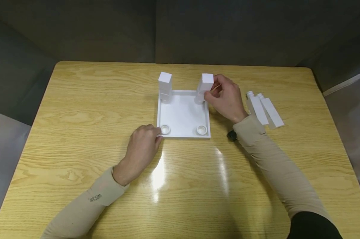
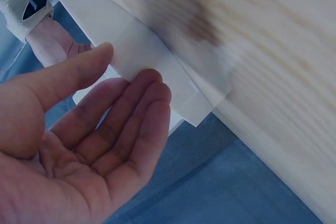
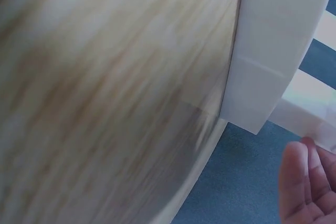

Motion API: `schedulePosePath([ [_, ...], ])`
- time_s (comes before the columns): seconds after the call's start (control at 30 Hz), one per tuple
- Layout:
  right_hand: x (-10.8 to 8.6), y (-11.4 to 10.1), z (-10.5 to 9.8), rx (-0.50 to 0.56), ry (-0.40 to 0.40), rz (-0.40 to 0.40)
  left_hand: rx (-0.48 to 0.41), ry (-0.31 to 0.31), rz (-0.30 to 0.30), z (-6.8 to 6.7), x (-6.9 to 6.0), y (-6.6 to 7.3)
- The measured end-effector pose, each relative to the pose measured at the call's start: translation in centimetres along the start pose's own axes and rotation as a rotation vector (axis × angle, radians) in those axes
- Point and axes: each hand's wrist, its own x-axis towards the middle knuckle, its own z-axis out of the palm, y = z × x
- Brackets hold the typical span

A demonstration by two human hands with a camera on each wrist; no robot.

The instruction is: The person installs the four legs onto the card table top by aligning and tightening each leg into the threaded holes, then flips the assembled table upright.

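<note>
A square white panel with a raised rim (image 1: 183, 114) lies on the wooden table. White square legs stand upright in its two far corners: the far-left leg (image 1: 165, 81) and the far-right leg (image 1: 206, 83). My right hand (image 1: 227, 98) pinches the far-right leg between thumb and fingers; its fingertips (image 3: 310, 153) also show in the right wrist view. At the near-left corner, my left hand (image 1: 141, 146) grips the panel's rim with thumb and fingers. Round sockets sit in the near corners, the left one (image 1: 165, 129) beside my fingers and the right one (image 1: 201, 129) apart from either hand.
Two loose white legs with threaded ends, one nearer (image 1: 259, 109) and one farther right (image 1: 272, 112), lie right of the panel, close to my right forearm. A small black object (image 1: 232, 135) is by the right cuff. Dark partitions (image 1: 108, 30) rise behind the table.
</note>
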Motion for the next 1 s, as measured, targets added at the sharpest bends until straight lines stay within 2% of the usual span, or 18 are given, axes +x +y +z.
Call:
schedulePosePath([
  [0.6, -0.09, -0.17, -0.34, -0.018, -0.018, 0.043, 0.017, 0.007, 0.002, 0.24, 0.2, 0.16],
  [0.87, 0.11, 0.14, -0.03, -0.045, -0.031, -0.041, 0.01, -0.001, -0.006, 0.27, 0.2, 0.1],
  [1.0, 0.13, 0.17, 0.01, -0.023, -0.025, -0.035, 0.007, 0.007, -0.004, 0.29, 0.21, 0.08],
])
